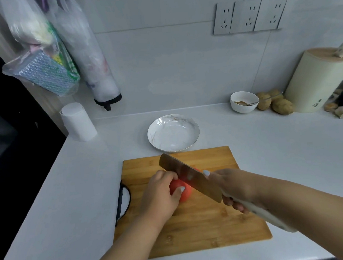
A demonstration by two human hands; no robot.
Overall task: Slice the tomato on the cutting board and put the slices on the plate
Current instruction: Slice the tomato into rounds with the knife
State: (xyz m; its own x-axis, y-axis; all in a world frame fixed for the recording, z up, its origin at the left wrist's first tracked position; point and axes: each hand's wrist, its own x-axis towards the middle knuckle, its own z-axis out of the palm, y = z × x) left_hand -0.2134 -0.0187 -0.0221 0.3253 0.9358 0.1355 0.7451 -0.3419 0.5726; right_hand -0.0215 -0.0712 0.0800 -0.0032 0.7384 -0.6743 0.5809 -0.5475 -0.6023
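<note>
cleaver set across the tomato, fingertips just left of the blade

the tomato (181, 192) sits near the middle of the bamboo cutting board (193, 225), pinned from the left by the left hand (161, 193), whose fingers are curled down over its top and near side. the right hand (229, 186) is closed around the pale handle of a cleaver (190, 177), forefinger stretched onto the far side of the blade. the blade runs diagonally, tip toward the far left, heel toward the near right, and lies across the tomato's right part, so the fruit's bulk and the holding fingers lie to the left of the steel. a sliver of red shows beyond the blade on the right; whether that is a cut piece or the same fruit i cannot tell.

the cut seems to hinge on that narrow gap: the left fingertips sit just beside the blade face, and should stay tucked as it goes down.

the marbled plate (174, 132) stands bare just beyond the board's far edge, nearer the blade tip than either hand. no slices on it yet.
</note>
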